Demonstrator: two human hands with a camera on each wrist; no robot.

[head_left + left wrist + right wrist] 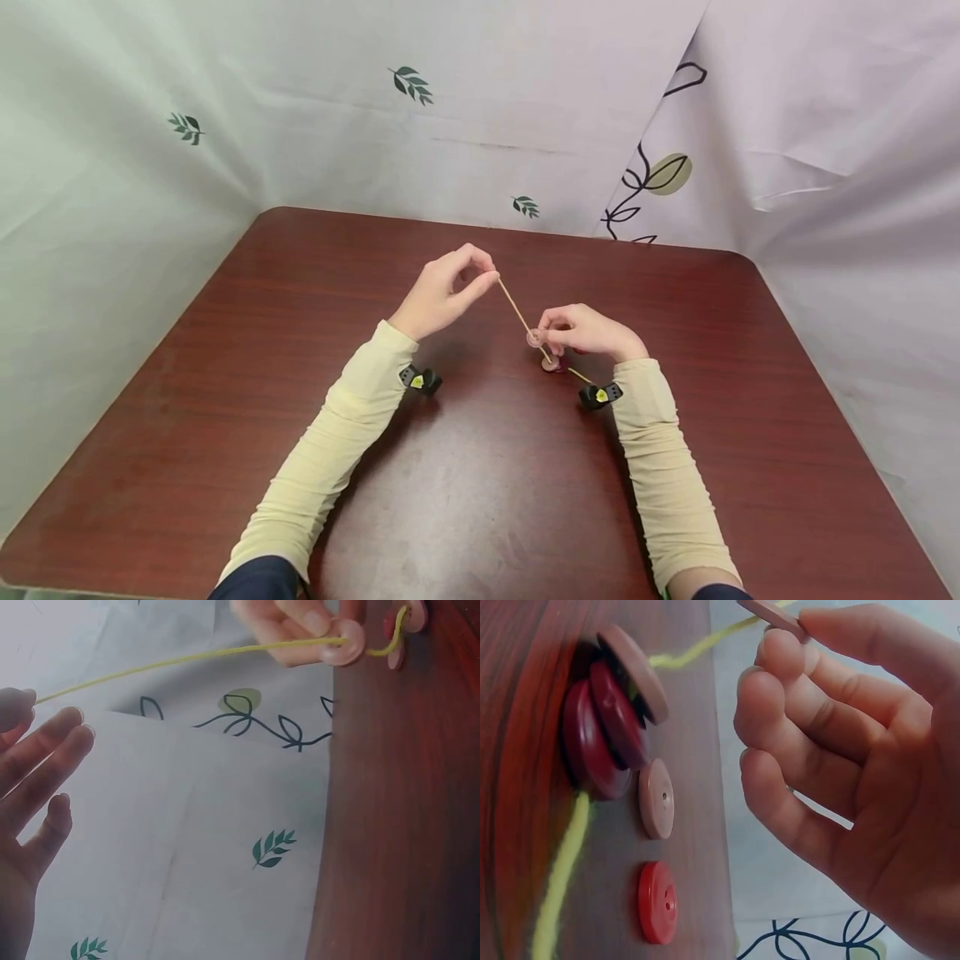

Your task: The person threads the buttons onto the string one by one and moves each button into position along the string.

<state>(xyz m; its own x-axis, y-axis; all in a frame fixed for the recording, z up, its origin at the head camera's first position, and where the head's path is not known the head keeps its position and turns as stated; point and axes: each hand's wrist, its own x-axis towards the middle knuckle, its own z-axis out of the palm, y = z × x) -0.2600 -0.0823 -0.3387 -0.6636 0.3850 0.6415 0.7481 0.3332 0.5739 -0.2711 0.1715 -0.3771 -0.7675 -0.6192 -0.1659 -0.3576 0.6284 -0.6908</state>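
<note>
Between thumb and index finger my left hand pinches the end of a yellow string, raised and pulled taut. My right hand pinches a pink button by its edge; the string runs through it, as the left wrist view shows. Lower on the string, a stack of threaded buttons rests on the table: a pink one and two dark red ones. The string's tail trails from the stack toward my right wrist.
A loose pink button and a bright red button lie on the brown table below my right hand. White cloth with leaf prints hangs behind the table and along its sides.
</note>
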